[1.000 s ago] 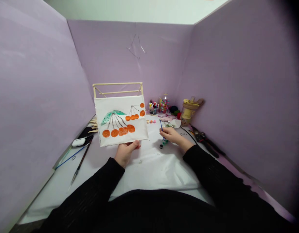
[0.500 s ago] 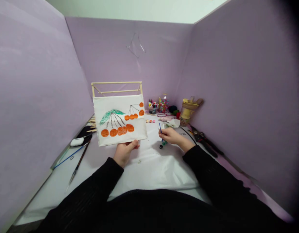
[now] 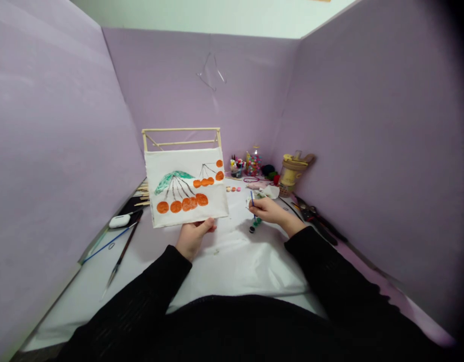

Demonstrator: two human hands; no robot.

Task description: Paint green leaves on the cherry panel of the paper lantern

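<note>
My left hand (image 3: 194,237) grips the lower edge of a white canvas (image 3: 212,203), holding it tilted up toward me. Orange round fruits, dark stems and a green leaf are painted on it. Between the closed fingers of my right hand (image 3: 267,208) is a thin blue paintbrush (image 3: 253,199), held nearly upright. Its lower end is down among small paint pots (image 3: 252,229), one dark and others green. Whether the tip is inside a pot is too small to tell.
A wooden stick frame (image 3: 181,129) stands behind the canvas. At left lie a white earbud case (image 3: 119,221), a large brush (image 3: 122,256) and another blue brush (image 3: 107,244). Pliers (image 3: 316,218), a yellow tool holder (image 3: 290,173) and a jar of pom-poms (image 3: 254,163) are at right.
My right hand and the blue paintbrush have shifted slightly right. The paint pots sit slightly farther right, and more green shows. The left hand and canvas look nearly unchanged.
</note>
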